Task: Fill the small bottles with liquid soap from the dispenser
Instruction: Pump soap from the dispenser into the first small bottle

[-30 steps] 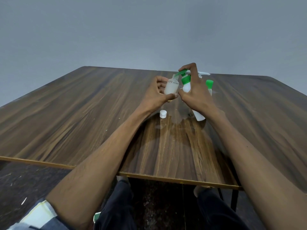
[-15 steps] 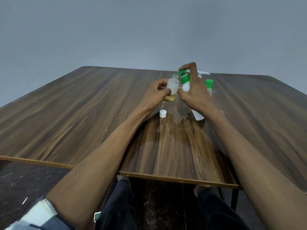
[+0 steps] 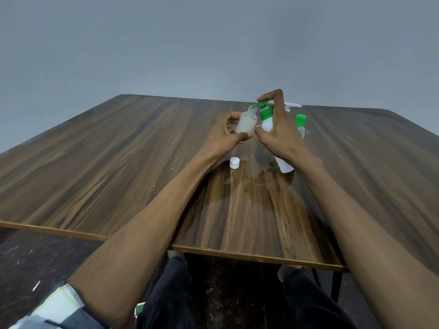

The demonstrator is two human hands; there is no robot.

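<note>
- Head view: the left hand (image 3: 225,135) grips a small clear bottle (image 3: 247,121) round its lower body, fingers and thumb curled about it, holding it up off the counter (image 3: 118,162). The bottle's long axis leans slightly to the right, so its open mouth points up toward the dispenser's green spout.
- Head view: the right hand (image 3: 279,136) is wrapped round the white dispenser (image 3: 267,123), which stands on the counter tilted left at the top; its forefinger is hooked over the green pump head (image 3: 262,104) — a pressing posture, by the look of it.
- Head view: the relation that matters — the spout tip lies just over the bottle's mouth, touching or nearly so; which one cannot be told. The bottle sits immediately left of the dispenser, the two hands almost meeting below it.
- Head view: the bottle appears partly full of cloudy liquid. Its white cap (image 3: 234,162) lies on the counter nearer the person, and a green-capped bottle (image 3: 300,122) stands behind the right hand.
</note>
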